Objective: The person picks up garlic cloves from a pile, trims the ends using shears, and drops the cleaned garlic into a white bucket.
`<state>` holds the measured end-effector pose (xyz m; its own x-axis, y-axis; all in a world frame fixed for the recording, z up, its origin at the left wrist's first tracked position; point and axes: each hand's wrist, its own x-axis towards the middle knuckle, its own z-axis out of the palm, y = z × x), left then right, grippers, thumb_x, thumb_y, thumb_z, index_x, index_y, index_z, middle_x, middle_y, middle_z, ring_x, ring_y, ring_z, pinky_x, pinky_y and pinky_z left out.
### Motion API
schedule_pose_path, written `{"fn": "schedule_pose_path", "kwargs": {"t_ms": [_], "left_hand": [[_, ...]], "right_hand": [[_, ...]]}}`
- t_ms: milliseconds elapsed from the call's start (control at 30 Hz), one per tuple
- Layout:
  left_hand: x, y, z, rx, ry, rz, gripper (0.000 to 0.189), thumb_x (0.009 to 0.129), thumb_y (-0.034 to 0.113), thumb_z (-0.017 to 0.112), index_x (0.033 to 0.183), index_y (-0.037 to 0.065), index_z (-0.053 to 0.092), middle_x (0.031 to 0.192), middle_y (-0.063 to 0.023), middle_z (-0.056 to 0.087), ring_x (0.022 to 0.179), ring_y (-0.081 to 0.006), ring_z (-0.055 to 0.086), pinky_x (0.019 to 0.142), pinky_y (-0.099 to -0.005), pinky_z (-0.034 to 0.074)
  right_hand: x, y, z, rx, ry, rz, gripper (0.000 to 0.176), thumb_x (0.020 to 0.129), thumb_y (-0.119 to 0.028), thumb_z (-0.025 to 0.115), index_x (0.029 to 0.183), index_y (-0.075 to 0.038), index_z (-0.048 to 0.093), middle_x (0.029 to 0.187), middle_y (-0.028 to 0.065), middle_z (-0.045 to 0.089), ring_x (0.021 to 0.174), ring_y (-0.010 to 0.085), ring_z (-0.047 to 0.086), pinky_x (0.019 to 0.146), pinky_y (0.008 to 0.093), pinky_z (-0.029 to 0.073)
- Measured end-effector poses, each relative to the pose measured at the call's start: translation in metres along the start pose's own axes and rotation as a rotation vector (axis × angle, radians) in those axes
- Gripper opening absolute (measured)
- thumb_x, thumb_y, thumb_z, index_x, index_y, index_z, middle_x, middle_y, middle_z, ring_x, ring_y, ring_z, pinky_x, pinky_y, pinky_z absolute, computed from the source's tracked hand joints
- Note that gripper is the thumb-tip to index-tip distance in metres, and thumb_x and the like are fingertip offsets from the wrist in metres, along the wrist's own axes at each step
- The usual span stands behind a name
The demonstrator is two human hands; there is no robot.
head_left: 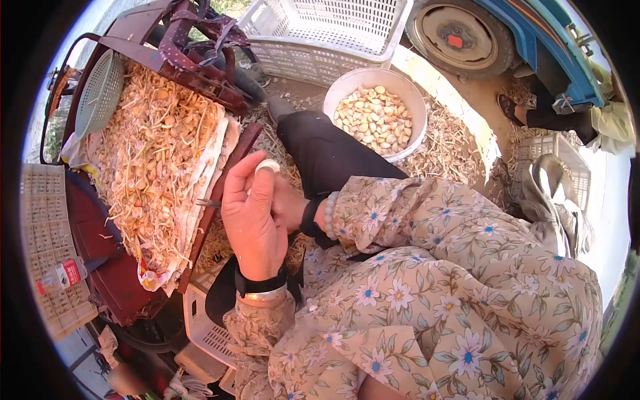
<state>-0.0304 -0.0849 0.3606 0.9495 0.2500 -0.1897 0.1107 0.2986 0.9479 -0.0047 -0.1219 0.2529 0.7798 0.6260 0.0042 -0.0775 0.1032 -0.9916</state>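
Observation:
My left hand (255, 223) is closed, with a pale garlic clove (268, 165) pinched at the fingertips. Behind it and partly covered by it is my right hand (288, 201); its fingers are hidden, so their grip does not show. A thin dark metal tip (208, 203) sticks out on the far side of my left hand, and what holds it is out of sight. Left of my hands, a heap of garlic cloves, skins and dry stalks (160, 147) lies on a sheet-lined tray. Peeled garlic cloves (375, 120) lie in a round white bucket (421, 127) beyond my knee.
A white plastic crate (313, 60) stands behind the bucket. A green colander (100, 93) leans at the heap's far left. Another crate (57, 233) is at the left edge. A vehicle wheel (460, 39) and another person's sandalled foot (510, 109) are at upper right. Husks litter the ground.

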Motion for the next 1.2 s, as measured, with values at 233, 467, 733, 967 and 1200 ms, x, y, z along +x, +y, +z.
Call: {"fn": "schedule_pose_path", "kwargs": {"t_ms": [233,467,733,967,1200], "left_hand": [[0.011,0.013,-0.026,0.042,0.043,0.076,0.032,0.091,0.016,0.051,0.12,0.002,0.047,0.079,-0.0038,0.054,0.051,-0.0036,0.04,0.041,-0.0158,0.029],[-0.14,0.022,-0.248,0.818,0.843,-0.042,0.018,0.086,0.016,0.056,0.1,0.005,0.058,0.069,0.0019,0.053,0.053,-0.0019,0.042,0.045,-0.0164,0.03],[-0.173,0.018,-0.319,1.138,0.918,-0.048,0.02,0.084,0.009,0.055,0.1,0.0,0.062,0.091,-0.0104,0.065,0.085,-0.0183,0.061,0.075,-0.0294,0.048],[0.025,0.041,-0.264,1.287,0.517,0.447,0.015,0.079,0.006,0.061,0.092,0.001,0.065,0.083,-0.0101,0.063,0.07,-0.0193,0.061,0.064,-0.0283,0.047],[0.082,0.042,-0.267,1.643,0.276,0.212,0.028,0.067,0.007,0.069,0.094,0.004,0.065,0.082,-0.0134,0.061,0.077,-0.0283,0.06,0.069,-0.0347,0.047]], "right_hand": [[0.015,0.015,-0.013,-0.164,0.008,0.157,0.042,0.078,-0.043,0.059,0.074,-0.001,0.056,0.067,0.0146,0.058,0.064,0.0257,0.059,0.061,0.0349,0.045],[0.015,0.021,-0.007,-0.236,-0.018,0.107,0.05,0.076,-0.049,0.064,0.078,0.0,0.057,0.066,0.0137,0.058,0.062,0.0255,0.058,0.059,0.0339,0.045],[0.015,0.023,0.001,-0.178,-0.08,0.194,0.046,0.077,-0.044,0.066,0.082,0.001,0.057,0.068,0.009,0.056,0.062,0.0156,0.051,0.062,0.0288,0.043],[0.018,0.018,-0.001,-0.238,-0.068,0.188,0.046,0.078,-0.043,0.066,0.082,0.001,0.057,0.068,0.0083,0.055,0.064,0.0146,0.05,0.062,0.0286,0.042],[0.025,0.025,0.002,-0.28,-0.059,0.124,0.044,0.078,-0.043,0.066,0.08,0.001,0.057,0.064,0.0091,0.055,0.058,0.0164,0.049,0.056,0.0303,0.042]]}}
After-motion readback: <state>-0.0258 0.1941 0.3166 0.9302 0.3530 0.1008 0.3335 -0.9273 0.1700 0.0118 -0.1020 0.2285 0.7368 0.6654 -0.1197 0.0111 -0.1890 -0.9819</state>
